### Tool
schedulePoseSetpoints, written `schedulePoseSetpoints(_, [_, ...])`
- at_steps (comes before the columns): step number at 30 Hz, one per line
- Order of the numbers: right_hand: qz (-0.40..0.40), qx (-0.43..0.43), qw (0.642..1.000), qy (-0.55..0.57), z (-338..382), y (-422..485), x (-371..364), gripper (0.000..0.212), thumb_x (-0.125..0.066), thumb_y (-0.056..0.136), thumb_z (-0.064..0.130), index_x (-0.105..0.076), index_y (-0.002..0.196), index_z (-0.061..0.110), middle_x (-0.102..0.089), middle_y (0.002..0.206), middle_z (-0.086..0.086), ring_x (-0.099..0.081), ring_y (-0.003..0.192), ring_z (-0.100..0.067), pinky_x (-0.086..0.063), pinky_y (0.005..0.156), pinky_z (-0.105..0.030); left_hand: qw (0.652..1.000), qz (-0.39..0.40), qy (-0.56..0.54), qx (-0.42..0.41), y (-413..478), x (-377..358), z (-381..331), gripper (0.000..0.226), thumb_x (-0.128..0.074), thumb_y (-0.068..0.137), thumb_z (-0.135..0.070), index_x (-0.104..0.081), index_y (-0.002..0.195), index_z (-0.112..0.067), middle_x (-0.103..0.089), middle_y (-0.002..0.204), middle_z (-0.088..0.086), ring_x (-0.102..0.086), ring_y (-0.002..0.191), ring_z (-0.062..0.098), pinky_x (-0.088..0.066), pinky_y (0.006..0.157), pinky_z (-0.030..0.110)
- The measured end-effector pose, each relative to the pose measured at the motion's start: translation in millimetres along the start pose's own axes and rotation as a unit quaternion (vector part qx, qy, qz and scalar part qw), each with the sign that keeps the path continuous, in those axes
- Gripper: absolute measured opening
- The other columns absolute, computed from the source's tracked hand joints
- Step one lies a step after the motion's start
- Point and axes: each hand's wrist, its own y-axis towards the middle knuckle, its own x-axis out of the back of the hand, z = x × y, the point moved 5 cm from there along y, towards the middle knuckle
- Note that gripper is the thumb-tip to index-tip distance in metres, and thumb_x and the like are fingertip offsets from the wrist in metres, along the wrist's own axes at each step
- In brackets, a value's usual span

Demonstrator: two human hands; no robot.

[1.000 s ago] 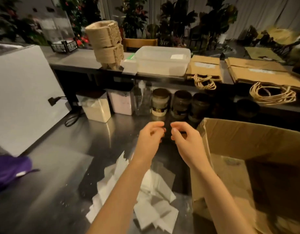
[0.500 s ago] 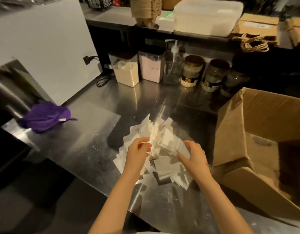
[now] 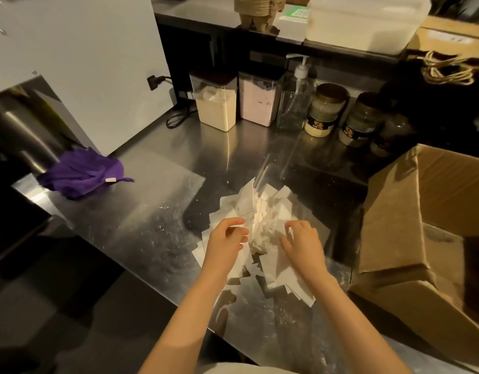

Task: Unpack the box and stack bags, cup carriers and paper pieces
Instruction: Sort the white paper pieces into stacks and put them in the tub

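Pretty dim, warm yellowish light overall, with streaky glare off the steel counter (image 3: 157,225) and the white paper pile (image 3: 260,211) nearly blown out, while the far edges bend fisheye-style, the floor (image 3: 71,306) goes near black and the top-right corner smears with blur.

Box (image 3: 395,211): the right edge cuts it off, and deep inside is too dark to see.
Cup carriers (image 3: 256,9): the top edge cuts off most of the stack.
Paper pieces (image 3: 262,209): some hide under the hands.
Left hand (image 3: 226,245), right hand (image 3: 303,244): fingertips blurry; can't tell if they pinch paper.
Jars (image 3: 324,109): label words too small to read.
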Motion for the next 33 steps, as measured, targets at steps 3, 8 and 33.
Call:
schedulePoseSetpoints(3, [-0.022, -0.025, 0.998, 0.056, -4.6, -2.5, -0.1, 0.053, -0.067, 0.085, 0.031, -0.047, 0.133, 0.02, -0.041, 0.137, -0.005, -0.043, 0.121, -0.023, -0.043, 0.101, -0.038, 1.0, 0.007, 0.011, -0.001, 0.1, -1.6, 2.2, 0.016, -0.052, 0.096, -0.013, -0.061, 0.105, -0.022, -0.064, 0.105, 0.0, -0.065, 0.094, 0.014, -0.052, 0.079, 0.021])
schedulePoseSetpoints(8, [0.057, -0.097, 0.994, 0.009, -38.4, -3.8, 4.9, 0.088, -0.072, 0.079, 0.031, -0.02, 0.149, 0.021, -0.02, 0.151, -0.004, -0.028, 0.137, -0.027, -0.027, 0.113, -0.046, 1.0, 0.013, 0.012, 0.001, -1.1, -5.0, 7.9, 0.017, -0.049, 0.099, -0.015, -0.061, 0.11, -0.021, -0.066, 0.102, -0.002, -0.065, 0.094, 0.013, -0.052, 0.081, 0.021])
schedulePoseSetpoints(33, [-0.041, -0.109, 0.985, 0.125, -67.3, -14.2, 12.9, 0.028, -0.046, 0.1, 0.02, -0.063, 0.118, 0.008, -0.064, 0.11, -0.008, -0.057, 0.094, -0.021, -0.047, 0.078, -0.028, 0.999, 0.03, 0.023, 0.015, -14.3, -23.3, 8.6, 0.016, -0.05, 0.098, -0.02, -0.057, 0.108, -0.03, -0.065, 0.108, -0.001, -0.063, 0.1, 0.016, -0.053, 0.073, 0.026])
